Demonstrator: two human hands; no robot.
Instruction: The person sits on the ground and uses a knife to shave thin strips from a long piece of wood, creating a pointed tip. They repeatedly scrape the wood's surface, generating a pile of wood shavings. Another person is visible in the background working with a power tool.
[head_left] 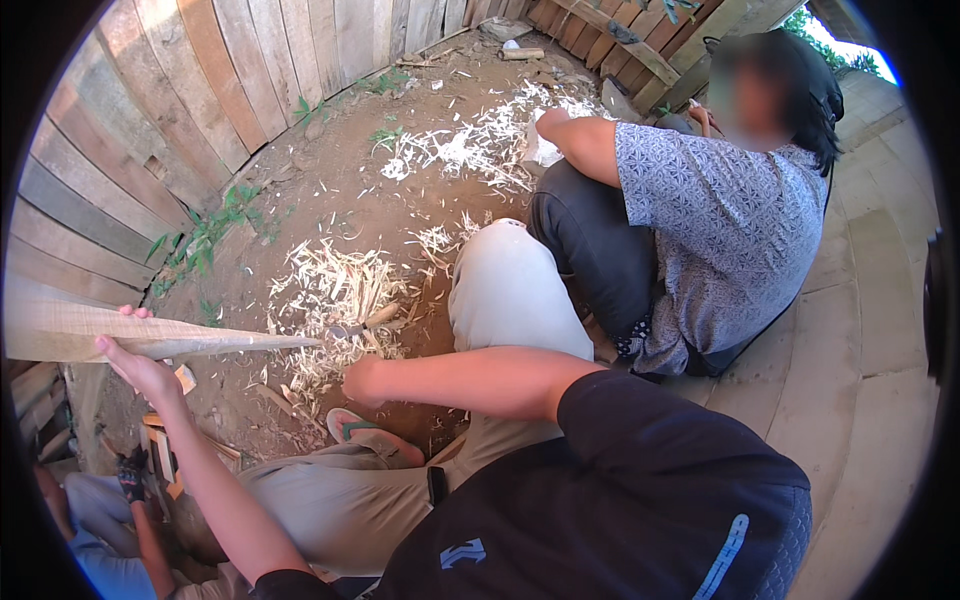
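My left hand (140,362) grips a long pale wooden stake (190,340) from below, fingertips curled over its top edge. The stake tapers to a point at the right, above a heap of wood shavings (335,290). My right hand (362,380) is stretched out low over the dirt, curled with its back to the camera; its fingers are hidden. A tool with a wooden handle (372,320) lies among the shavings just beyond that hand. My bent knee in light trousers (510,290) rises to the right.
Another person in a patterned grey shirt (720,220) sits close at the right. A gloved hand (130,470) of a third person shows at lower left. A plank fence (150,130) curves along the left and back. More shavings (470,145) lie farther off.
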